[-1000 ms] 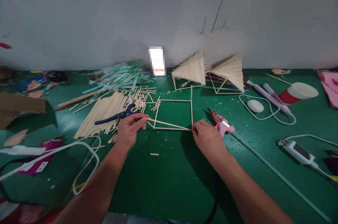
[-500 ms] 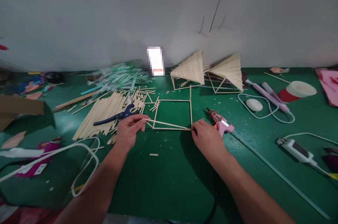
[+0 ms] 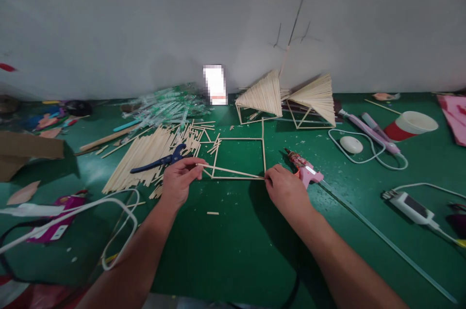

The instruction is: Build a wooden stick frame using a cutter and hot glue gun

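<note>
My left hand (image 3: 177, 180) pinches the left end of a thin wooden stick (image 3: 233, 171), which slants down to the right above the near side of a frame of glued sticks (image 3: 240, 139). At the frame's near right corner, my right hand (image 3: 286, 187) is closed, its fingertips on the stick's other end; they hide the joint. Just beyond my right hand lies a pink hot glue gun (image 3: 308, 173) with a long clear glue stick (image 3: 386, 238) trailing from it. Behind my left hand, a blue cutter (image 3: 156, 162) rests on a pile of loose sticks (image 3: 136, 156).
Two fan-shaped stick models (image 3: 260, 95) stand against the wall, beside a bright pixelated rectangle (image 3: 215, 85). Green plastic wrappers (image 3: 163, 103) lie back left. A paper cup (image 3: 409, 127), a white adapter (image 3: 413, 207) and cables are on the right; white cords (image 3: 136, 224) loop at left.
The view has shifted very slightly. Both hands keep their hold on the stick, and its left end sits almost where it was.
</note>
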Tool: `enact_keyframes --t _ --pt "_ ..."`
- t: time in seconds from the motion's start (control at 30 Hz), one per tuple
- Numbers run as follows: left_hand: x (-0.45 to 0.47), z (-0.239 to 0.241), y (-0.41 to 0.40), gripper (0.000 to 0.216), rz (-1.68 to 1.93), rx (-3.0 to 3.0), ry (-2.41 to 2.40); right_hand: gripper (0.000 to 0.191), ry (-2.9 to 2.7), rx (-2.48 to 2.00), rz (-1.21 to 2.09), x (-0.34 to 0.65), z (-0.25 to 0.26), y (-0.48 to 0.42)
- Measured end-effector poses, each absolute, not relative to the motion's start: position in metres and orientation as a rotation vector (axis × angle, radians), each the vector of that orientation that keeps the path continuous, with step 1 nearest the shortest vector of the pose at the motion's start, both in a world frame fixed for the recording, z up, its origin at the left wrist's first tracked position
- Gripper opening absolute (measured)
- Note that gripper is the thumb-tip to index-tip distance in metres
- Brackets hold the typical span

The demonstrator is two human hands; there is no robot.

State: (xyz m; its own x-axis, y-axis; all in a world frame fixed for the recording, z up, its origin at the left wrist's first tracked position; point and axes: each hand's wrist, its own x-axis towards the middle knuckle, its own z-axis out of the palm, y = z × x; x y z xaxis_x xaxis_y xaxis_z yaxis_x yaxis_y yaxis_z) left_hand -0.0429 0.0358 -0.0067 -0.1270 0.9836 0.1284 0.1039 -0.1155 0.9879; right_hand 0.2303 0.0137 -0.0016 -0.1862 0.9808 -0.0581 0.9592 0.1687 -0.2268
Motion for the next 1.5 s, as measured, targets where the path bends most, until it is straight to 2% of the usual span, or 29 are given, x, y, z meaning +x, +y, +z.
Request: enact_keyframes --t 1.5 --pt "-0.0464 -0.0108 0.0348 0.015 1.34 1.369 1.295 0.018 -2.261 -1.892 0.337 0.2313 -0.004 0.0115"
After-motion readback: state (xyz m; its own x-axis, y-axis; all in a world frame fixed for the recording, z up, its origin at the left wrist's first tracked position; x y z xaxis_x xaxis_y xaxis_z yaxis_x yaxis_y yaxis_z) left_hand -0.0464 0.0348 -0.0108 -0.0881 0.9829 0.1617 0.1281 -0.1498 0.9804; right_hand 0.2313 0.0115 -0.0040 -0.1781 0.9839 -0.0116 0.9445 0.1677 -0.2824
